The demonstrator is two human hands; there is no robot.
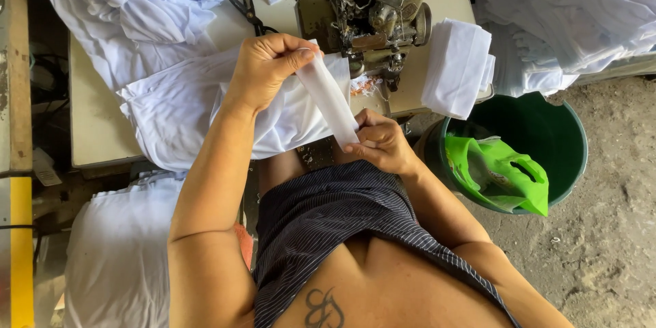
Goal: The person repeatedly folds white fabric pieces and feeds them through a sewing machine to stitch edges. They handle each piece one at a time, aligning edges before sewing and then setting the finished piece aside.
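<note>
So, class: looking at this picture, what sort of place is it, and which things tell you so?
Most likely a small garment sewing workshop. An industrial sewing machine stands on a worktable, heaps of white fabric lie around it, and both hands hold a white fabric strip.

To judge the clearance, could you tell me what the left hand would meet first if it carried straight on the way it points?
The left hand, pinching the white fabric strip, points toward the sewing machine; that probably comes first, though depth is unclear.
</note>
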